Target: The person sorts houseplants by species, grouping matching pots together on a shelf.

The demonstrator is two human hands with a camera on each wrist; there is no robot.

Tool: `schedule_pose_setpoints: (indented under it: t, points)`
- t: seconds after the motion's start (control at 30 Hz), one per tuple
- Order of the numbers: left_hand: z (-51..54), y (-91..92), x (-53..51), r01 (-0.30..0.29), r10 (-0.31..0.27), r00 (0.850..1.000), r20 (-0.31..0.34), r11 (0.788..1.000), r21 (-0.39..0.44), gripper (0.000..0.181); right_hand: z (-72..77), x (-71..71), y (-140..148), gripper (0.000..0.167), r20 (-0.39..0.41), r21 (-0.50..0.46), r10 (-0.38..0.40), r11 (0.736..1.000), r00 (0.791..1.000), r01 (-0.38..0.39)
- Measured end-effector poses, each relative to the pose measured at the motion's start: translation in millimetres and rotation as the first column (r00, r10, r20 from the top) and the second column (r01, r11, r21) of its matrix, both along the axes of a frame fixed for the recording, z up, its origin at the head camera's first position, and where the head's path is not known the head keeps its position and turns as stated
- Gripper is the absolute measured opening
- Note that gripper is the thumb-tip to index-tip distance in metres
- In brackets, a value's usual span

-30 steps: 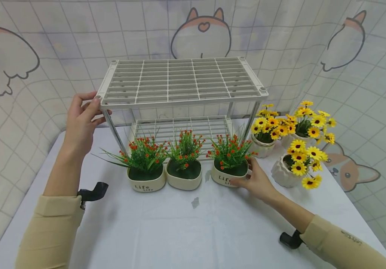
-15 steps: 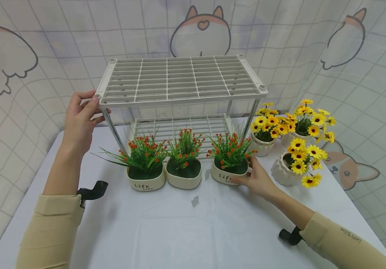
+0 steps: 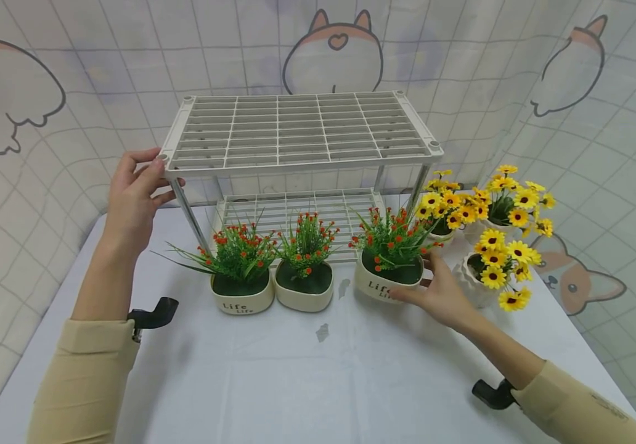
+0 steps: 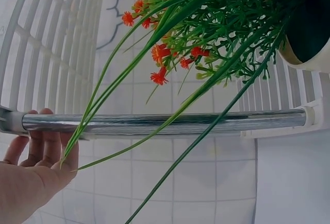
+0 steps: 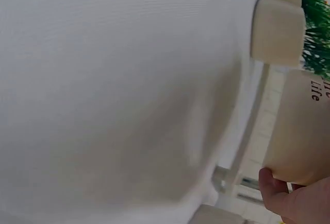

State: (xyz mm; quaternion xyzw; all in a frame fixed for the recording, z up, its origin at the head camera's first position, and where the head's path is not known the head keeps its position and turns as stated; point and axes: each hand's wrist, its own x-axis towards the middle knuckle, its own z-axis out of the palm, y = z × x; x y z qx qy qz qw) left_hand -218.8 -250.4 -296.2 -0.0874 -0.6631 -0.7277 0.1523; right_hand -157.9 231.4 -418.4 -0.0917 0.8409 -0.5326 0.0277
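My left hand (image 3: 136, 196) grips the front left corner of a white two-tier rack (image 3: 301, 165); in the left wrist view its fingers lie by the metal post (image 4: 170, 123). With thumb and fingers my right hand (image 3: 442, 295) holds a cream pot (image 3: 387, 285) marked "Life", planted with red flowers and grass. That pot is slightly tilted and, in the right wrist view, raised off the table. To its left stand two similar potted plants, a middle pot (image 3: 304, 297) and a left pot (image 3: 243, 300), close together before the rack.
Three white pots of yellow flowers stand right of the rack, the nearest potted plant (image 3: 492, 268) close behind my right hand. The lower rack tier (image 3: 296, 206) lies behind the red-flowered plants. A white cloth (image 3: 296, 382) covers the table; a patterned curtain (image 3: 229, 55) hangs behind.
The right pot has gone up a little and moved rightward in my right hand, away from the middle pot. My left hand keeps its place on the rack corner.
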Motion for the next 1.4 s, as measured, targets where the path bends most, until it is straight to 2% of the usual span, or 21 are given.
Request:
schedule_pose_setpoints:
  t: [0.13, 0.3, 0.47, 0.77, 1.1, 1.4]
  points:
    - [0.1, 0.1, 0.6, -0.012, 0.012, 1.0, 0.001, 1.0, -0.013, 0.029, 15.6, 7.2, 0.0, 0.097, -0.022, 0.037, -0.015, 0.999, 1.0, 0.015]
    - [1.2, 0.3, 0.0, -0.004, 0.004, 1.0, 0.015, 1.0, 0.019, 0.028, 39.0, 20.7, -1.5, 0.1, -0.041, 0.055, -0.027, 0.998, 0.999, 0.029]
    - [2.1, 0.1, -0.4, -0.012, 0.012, 1.0, 0.029, 1.0, 0.019, 0.028, 61.5, 31.5, -6.3, 0.099, -0.077, 0.087, 0.002, 0.996, 0.997, 0.005]
    - [1.2, -0.8, -1.1, -0.026, 0.027, 0.999, 0.042, 0.999, -0.019, 0.03, 101.8, 40.0, -24.9, 0.088, -0.166, 0.065, 0.062, 0.997, 0.984, -0.052]
    - [0.8, -1.0, -1.1, -0.028, 0.03, 0.999, 0.033, 0.998, -0.059, 0.03, 142.9, 34.0, -49.6, 0.082, -0.184, -0.012, 0.091, 0.995, 0.979, -0.095]
    - [1.0, -0.7, -1.4, -0.038, 0.04, 0.999, 0.032, 0.997, -0.07, 0.034, 173.3, 12.2, -67.2, 0.082, -0.335, -0.001, 0.095, 0.995, 0.937, -0.101]
